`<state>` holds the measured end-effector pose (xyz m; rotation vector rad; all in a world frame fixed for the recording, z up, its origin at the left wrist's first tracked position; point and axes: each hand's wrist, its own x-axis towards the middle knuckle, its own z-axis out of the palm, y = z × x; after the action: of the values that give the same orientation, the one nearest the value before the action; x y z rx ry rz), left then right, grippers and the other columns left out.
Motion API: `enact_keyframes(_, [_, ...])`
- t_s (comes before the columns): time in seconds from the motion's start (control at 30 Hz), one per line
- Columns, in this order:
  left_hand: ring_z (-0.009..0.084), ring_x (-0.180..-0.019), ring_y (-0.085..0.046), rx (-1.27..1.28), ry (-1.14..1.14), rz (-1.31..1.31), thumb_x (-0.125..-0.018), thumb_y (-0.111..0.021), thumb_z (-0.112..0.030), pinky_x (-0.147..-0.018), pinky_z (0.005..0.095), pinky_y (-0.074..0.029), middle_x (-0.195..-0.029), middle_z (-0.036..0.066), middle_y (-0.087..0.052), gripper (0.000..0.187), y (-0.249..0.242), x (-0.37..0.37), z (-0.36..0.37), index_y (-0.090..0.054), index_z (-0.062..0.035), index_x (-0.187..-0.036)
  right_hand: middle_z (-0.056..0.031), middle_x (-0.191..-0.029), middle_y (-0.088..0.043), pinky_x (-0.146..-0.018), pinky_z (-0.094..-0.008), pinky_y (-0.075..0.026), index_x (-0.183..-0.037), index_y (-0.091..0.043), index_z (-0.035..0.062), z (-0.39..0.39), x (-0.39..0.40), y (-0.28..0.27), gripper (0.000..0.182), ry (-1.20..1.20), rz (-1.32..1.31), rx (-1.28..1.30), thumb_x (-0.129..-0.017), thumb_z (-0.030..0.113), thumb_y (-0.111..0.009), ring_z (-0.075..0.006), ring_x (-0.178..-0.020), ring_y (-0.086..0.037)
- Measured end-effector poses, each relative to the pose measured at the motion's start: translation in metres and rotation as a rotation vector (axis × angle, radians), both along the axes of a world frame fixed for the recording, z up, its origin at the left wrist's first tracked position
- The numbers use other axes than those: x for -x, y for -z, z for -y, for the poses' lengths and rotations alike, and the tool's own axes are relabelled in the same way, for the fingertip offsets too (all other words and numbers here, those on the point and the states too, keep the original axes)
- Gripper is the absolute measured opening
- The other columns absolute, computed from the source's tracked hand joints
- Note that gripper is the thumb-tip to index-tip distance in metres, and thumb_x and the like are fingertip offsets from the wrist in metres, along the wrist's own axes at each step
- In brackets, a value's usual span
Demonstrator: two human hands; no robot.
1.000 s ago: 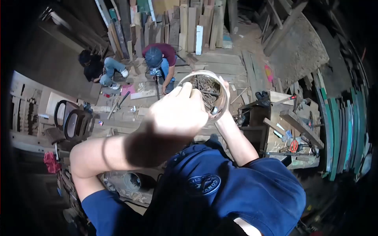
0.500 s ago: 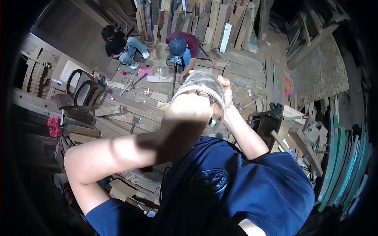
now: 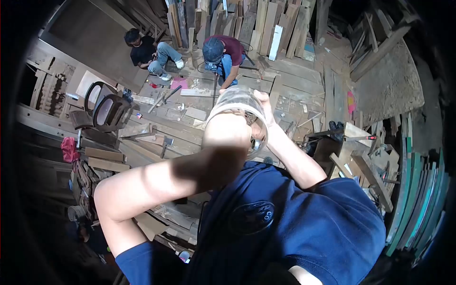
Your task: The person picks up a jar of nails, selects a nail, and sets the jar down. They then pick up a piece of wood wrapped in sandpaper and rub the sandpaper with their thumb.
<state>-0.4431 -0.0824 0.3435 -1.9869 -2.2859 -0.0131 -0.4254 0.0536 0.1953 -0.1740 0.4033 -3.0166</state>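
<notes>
A clear, wide-mouthed jar (image 3: pixel 236 96) is tilted in front of my chest, its open rim turned toward me. My right hand (image 3: pixel 262 105) grips it from the far right side, the thumb near its upper edge. My left hand (image 3: pixel 228 130) reaches into the mouth, with the wrist bent; its fingers are hidden, so what they hold does not show. Inside the jar lies some brown material, and a small shiny round piece (image 3: pixel 256 144) shows near the lower rim.
A crouching person (image 3: pixel 228 52) works on the plank floor ahead; another person (image 3: pixel 151 54) sits farther left. Upright boards (image 3: pixel 266 28) line the back. A wooden chair (image 3: pixel 102 107) is at left, a hammer (image 3: pixel 166 145) nearby. Timber pieces (image 3: pixel 370 180) clutter the right.
The view has shifted slightly, so the surroundings appear moved to the right. My left hand and forearm have turned a little at the jar's mouth. The right hand keeps its grip.
</notes>
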Motion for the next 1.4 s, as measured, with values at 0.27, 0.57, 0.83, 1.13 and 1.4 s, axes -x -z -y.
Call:
enact_keyframes(0.27, [0.0298, -0.087, -0.058, 0.039, -0.026, 0.010, -0.075, -0.058, -0.011, -0.081, 0.0396, -0.046, -0.090, 0.017, -0.059, 0.021, 0.007, 0.001, 0.003, -0.064, 0.0030, -0.089, -0.0195, -0.128, -0.058, -0.106, -0.0473, -0.044, -0.136, -0.045, -0.0028, 0.011, 0.005, 0.007, 0.078, -0.002, 0.015, 0.031, -0.080, 0.045, -0.069, -0.0327, -0.118, -0.057])
enact_keyframes(0.57, [0.0310, -0.092, -0.058, 0.251, -0.120, -0.149, -0.077, -0.056, -0.012, -0.089, 0.0402, -0.045, -0.095, 0.020, -0.061, 0.027, -0.013, -0.028, 0.012, -0.065, 0.0068, -0.094, -0.0205, -0.130, -0.056, -0.106, -0.0468, -0.045, -0.138, -0.043, -0.0032, 0.024, 0.007, 0.001, 0.080, -0.115, -0.023, 0.106, -0.077, 0.042, -0.068, -0.0333, -0.122, -0.054])
enact_keyframes(0.83, [0.0314, -0.094, -0.056, 0.288, -0.087, -0.281, -0.080, -0.052, -0.014, -0.096, 0.0396, -0.042, -0.099, 0.023, -0.061, 0.032, -0.030, -0.050, 0.042, -0.068, 0.0100, -0.093, -0.0232, -0.123, -0.061, -0.100, -0.0449, -0.047, -0.131, -0.051, -0.0065, 0.032, 0.010, -0.020, 0.066, -0.083, -0.088, 0.078, -0.084, 0.040, -0.054, -0.0335, -0.112, -0.062])
enact_keyframes(1.13, [0.0291, -0.091, -0.058, 0.135, -0.056, -0.200, -0.079, -0.053, -0.013, -0.089, 0.0361, -0.045, -0.094, 0.019, -0.060, 0.029, -0.025, -0.026, 0.046, -0.064, 0.0076, -0.097, -0.0249, -0.121, -0.060, -0.096, -0.0477, -0.051, -0.132, -0.047, -0.0083, 0.028, 0.036, 0.001, 0.071, -0.050, 0.116, 0.085, -0.087, 0.046, -0.047, -0.0365, -0.104, -0.064])
enact_keyframes(1.4, [0.0278, -0.090, -0.060, 0.188, -0.039, 0.162, -0.075, -0.059, -0.009, -0.078, 0.0388, -0.049, -0.097, 0.018, -0.059, 0.027, 0.002, 0.033, 0.042, -0.060, 0.0016, -0.100, -0.0206, -0.122, -0.061, -0.103, -0.0434, -0.046, -0.130, -0.051, -0.0034, 0.042, 0.051, 0.006, 0.062, -0.076, 0.064, 0.052, -0.089, 0.042, -0.057, -0.0302, -0.113, -0.060])
